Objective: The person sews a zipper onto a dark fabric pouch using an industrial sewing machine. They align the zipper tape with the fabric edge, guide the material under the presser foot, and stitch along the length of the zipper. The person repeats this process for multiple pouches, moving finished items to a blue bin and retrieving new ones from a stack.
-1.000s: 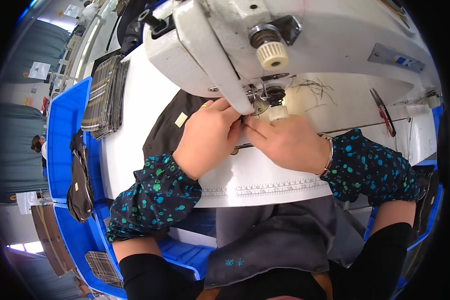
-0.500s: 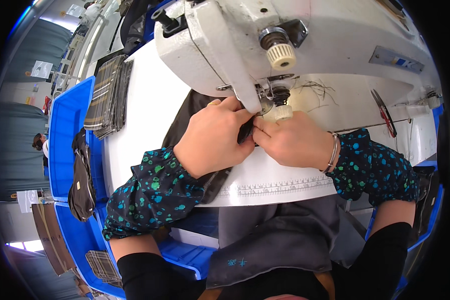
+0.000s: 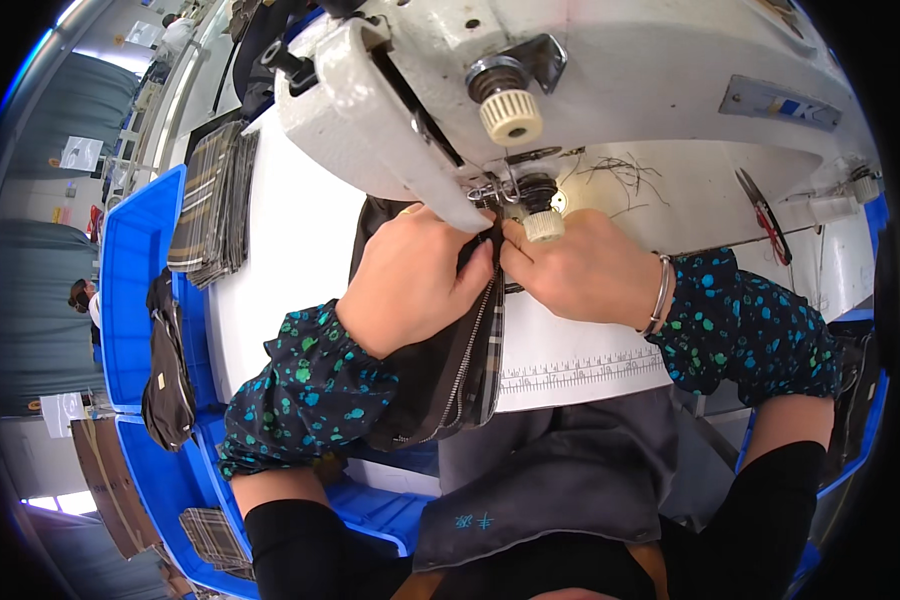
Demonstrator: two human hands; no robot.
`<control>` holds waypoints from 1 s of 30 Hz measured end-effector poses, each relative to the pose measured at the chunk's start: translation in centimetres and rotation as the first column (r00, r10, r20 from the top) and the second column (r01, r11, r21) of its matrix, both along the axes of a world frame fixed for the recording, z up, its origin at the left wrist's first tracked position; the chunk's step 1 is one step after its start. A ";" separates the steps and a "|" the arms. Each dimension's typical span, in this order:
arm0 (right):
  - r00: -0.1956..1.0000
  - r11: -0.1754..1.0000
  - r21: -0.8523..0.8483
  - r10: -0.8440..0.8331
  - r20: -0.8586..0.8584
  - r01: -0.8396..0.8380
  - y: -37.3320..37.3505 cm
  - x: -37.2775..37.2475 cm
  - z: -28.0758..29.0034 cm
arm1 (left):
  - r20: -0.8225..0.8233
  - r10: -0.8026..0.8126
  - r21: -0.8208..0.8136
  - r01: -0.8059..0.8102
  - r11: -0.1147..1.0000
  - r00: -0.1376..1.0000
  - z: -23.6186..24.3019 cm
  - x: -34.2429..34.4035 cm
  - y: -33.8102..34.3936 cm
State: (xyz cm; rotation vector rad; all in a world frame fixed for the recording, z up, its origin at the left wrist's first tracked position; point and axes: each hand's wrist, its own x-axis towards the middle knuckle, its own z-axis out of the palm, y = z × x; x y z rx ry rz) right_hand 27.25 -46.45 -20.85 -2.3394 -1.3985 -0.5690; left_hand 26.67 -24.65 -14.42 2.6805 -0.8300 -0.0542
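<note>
My left hand grips a dark fabric piece with a metal zipper and a plaid layer along it, just below the needle and presser foot of a white sewing machine. The fabric hangs over the table's front edge. My right hand is closed, with fingertips pinching the same fabric at the zipper, right of my left thumb and below the cream knob. The exact grip at the fingertips is partly hidden by the machine.
A stack of plaid fabric lies at the left, beside blue bins holding dark pieces and plaid pieces. Red-handled scissors and loose threads lie at the right. A printed ruler edges the table. A co-worker is far left.
The fabric has come toward me, and its long zipper and plaid strip now show over the front edge. My hands have shifted slightly, still close together below the needle.
</note>
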 end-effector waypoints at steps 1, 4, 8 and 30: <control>1.000 1.000 0.001 0.005 0.003 -0.005 0.0 0.0 0.0 | 0.047 0.003 -0.022 -0.002 1.000 0.999 -0.4 0.1 0.2; 1.000 1.000 0.006 0.007 0.022 -0.007 -0.2 0.2 0.0 | 0.083 0.075 -0.108 -0.066 0.992 0.994 -1.8 0.3 0.9; 0.998 0.998 0.054 -0.017 0.063 0.013 0.3 0.5 -0.2 | -0.191 0.230 -0.270 -0.277 0.922 0.954 -3.6 0.1 2.0; 0.979 0.978 0.150 0.116 0.168 -0.142 0.5 -1.0 -1.0 | 0.290 -0.175 0.073 0.161 0.984 0.941 -2.4 -2.3 1.6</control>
